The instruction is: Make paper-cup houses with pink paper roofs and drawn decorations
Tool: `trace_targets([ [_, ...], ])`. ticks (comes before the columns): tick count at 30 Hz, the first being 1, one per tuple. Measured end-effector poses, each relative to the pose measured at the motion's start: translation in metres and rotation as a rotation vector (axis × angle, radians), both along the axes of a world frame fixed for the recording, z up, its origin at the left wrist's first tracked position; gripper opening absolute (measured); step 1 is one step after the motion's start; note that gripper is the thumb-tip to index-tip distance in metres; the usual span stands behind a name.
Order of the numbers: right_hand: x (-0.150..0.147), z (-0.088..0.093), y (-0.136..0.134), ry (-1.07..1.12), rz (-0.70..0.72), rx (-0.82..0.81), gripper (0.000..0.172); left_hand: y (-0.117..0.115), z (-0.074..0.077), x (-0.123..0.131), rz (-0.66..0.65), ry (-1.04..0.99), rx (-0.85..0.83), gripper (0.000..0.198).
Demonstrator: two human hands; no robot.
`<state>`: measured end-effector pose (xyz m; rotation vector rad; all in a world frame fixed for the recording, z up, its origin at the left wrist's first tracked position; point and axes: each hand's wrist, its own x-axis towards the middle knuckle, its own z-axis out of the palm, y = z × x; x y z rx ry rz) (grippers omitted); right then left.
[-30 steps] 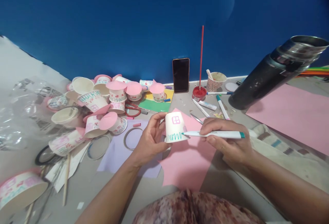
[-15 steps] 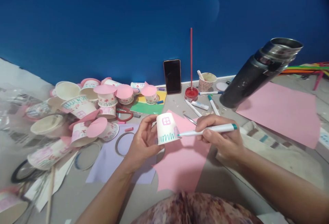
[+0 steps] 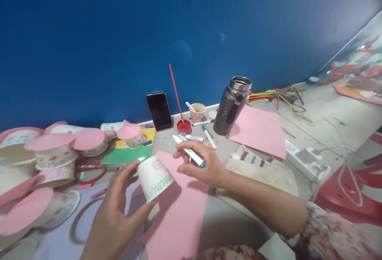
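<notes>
My left hand point(image 3: 115, 208) grips an upturned white paper cup point(image 3: 154, 177) with a pink window and a teal zigzag drawn on it. The cup is tilted above a pink paper sheet point(image 3: 176, 212). My right hand point(image 3: 203, 166) holds a white marker with a teal cap point(image 3: 191, 154) between its fingers. The marker's tip is off the cup and points away toward the back of the table.
Decorated cups with pink paper lids point(image 3: 50, 152) crowd the left. At the back stand a phone point(image 3: 159, 111), a red paint pot with a stick point(image 3: 183, 126), a small cup point(image 3: 197, 112) and a steel flask point(image 3: 232, 105). Loose markers point(image 3: 209, 136), pink paper point(image 3: 256, 129) and a power strip point(image 3: 307, 160) lie right.
The view has swung to the right. My right hand has lifted the marker off the cup and turned it away. The left hand has tilted the cup over.
</notes>
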<state>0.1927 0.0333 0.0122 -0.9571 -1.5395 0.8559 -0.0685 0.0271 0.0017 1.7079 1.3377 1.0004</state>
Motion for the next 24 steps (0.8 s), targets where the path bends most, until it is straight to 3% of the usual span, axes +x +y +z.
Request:
trace_targets([
  [5, 0.004, -0.002, -0.004, -0.319, 0.090, 0.188, 0.076, -0.010, 0.018, 0.001, -0.028, 0.113, 0.114, 0.088],
  [9, 0.003, -0.013, -0.003, -0.405, 0.153, 0.366, 0.094, -0.014, 0.027, 0.002, -0.110, 0.269, 0.291, 0.096],
  [16, -0.004, -0.018, -0.003, -0.444, 0.151, 0.505, 0.095, -0.021, 0.044, 0.010, -0.299, 0.509, 0.469, 0.090],
  [18, -0.002, -0.015, -0.003, -0.410, 0.165, 0.471, 0.091, -0.020, 0.045, 0.008, -0.317, 0.473, 0.425, 0.095],
  [20, 0.001, -0.010, -0.005, -0.327, 0.177, 0.323, 0.086, -0.019, 0.042, 0.004, -0.299, 0.337, 0.302, 0.106],
  [22, 0.004, -0.007, -0.007, -0.188, 0.200, 0.131, 0.084, -0.016, 0.034, 0.001, -0.269, 0.105, 0.137, 0.115],
  [24, 0.006, -0.008, -0.008, -0.038, 0.217, -0.015, 0.087, -0.013, 0.022, 0.002, -0.301, -0.170, -0.017, 0.110],
])
